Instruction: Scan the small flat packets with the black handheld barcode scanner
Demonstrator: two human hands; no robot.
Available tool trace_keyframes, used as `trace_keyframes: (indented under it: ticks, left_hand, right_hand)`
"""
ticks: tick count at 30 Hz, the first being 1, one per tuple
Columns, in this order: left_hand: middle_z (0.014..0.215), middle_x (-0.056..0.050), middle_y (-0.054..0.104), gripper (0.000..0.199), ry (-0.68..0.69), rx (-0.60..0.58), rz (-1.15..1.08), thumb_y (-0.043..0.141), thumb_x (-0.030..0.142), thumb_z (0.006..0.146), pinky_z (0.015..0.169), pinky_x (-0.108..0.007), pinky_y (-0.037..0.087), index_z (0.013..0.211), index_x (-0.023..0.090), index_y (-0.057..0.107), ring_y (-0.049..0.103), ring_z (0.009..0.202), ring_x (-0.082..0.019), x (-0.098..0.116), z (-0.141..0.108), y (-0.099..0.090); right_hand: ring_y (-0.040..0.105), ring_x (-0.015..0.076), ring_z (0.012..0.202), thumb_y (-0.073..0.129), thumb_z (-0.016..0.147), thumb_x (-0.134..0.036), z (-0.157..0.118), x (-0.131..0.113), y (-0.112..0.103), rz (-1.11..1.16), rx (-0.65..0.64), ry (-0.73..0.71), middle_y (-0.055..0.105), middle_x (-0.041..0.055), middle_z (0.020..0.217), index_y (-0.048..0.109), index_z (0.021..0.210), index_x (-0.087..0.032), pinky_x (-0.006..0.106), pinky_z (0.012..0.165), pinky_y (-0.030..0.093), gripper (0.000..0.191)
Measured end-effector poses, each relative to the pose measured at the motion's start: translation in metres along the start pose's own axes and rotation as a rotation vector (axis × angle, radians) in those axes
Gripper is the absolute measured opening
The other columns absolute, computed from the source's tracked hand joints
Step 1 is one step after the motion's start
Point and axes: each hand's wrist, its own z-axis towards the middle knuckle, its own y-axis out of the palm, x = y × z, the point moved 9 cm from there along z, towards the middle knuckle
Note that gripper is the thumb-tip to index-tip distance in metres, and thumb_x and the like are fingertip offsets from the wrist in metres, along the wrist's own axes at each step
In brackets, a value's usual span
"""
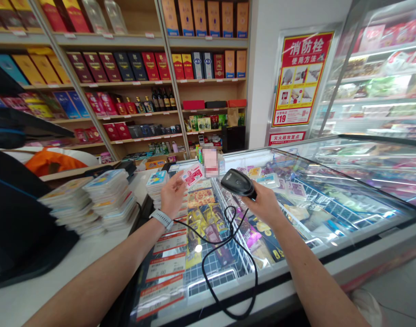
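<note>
Over the glass top of a chest freezer (208, 274), my left hand (172, 193) pinches a small red and white card (193, 175) by its left edge. My right hand (265, 204) is wrapped round the handle of a black barcode scanner (238, 182), whose head points left toward the card. The scanner's black cable (253, 263) lies in loops across the glass. A stack of cards (156, 179) in clear sleeves stands just left of my left hand. More sleeved cards (296, 188) are spread on the glass beyond my right hand.
Tall stacks of sleeved cards (112, 200) stand on the white counter (20, 302) at left, beside a black monitor or terminal (20, 218). Paper price labels (165, 268) line the freezer's left side. Behind are shelves of boxed bottles (126, 66); a refrigerated display (381, 91) stands at right.
</note>
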Motion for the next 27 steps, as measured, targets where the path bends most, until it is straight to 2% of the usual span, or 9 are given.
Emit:
trace_keyframes:
  ticks: [4, 10, 19, 27]
  left_hand:
    - [0.086, -0.003, 0.067, 0.056, 0.005, 0.002, -0.007, 0.071, 0.031, 0.074, 0.071, -0.026, 0.051, 0.128, 0.019, 0.059, 0.062, 0.075, -0.013, -0.001, 0.001, -0.001]
    - [0.086, -0.003, 0.066, 0.054, 0.034, -0.004, 0.027, 0.065, 0.027, 0.077, 0.069, -0.024, 0.050, 0.130, 0.019, 0.057, 0.060, 0.074, -0.012, 0.006, 0.000, 0.000]
    - [0.084, -0.002, 0.064, 0.050, 0.040, 0.009, 0.056, 0.064, 0.028, 0.077, 0.064, -0.023, 0.049, 0.126, 0.019, 0.059, 0.058, 0.069, -0.011, 0.016, -0.003, -0.001]
    - [0.087, -0.004, 0.067, 0.053, 0.058, 0.012, 0.026, 0.065, 0.027, 0.077, 0.069, -0.025, 0.051, 0.129, 0.019, 0.057, 0.062, 0.074, -0.013, 0.011, -0.001, -0.002]
  right_hand:
    - [0.065, 0.0256, 0.084, 0.056, 0.081, -0.031, 0.000, 0.000, 0.002, -0.042, -0.016, -0.005, 0.069, 0.0085, 0.090, 0.062, 0.105, -0.017, 0.033, 0.074, 0.046, 0.028]
    - [0.065, 0.0258, 0.090, 0.056, 0.083, -0.033, -0.001, -0.001, 0.007, -0.025, -0.074, -0.008, 0.070, 0.0089, 0.094, 0.061, 0.107, -0.018, 0.034, 0.077, 0.046, 0.029]
    - [0.065, 0.0253, 0.085, 0.056, 0.082, -0.032, -0.001, -0.001, 0.003, -0.032, -0.027, -0.003, 0.070, 0.0082, 0.090, 0.061, 0.108, -0.018, 0.033, 0.074, 0.045, 0.030]
    - [0.066, 0.0242, 0.088, 0.057, 0.081, -0.030, -0.001, -0.003, 0.004, 0.017, -0.044, -0.013, 0.071, 0.0077, 0.094, 0.063, 0.106, -0.019, 0.033, 0.078, 0.047, 0.029]
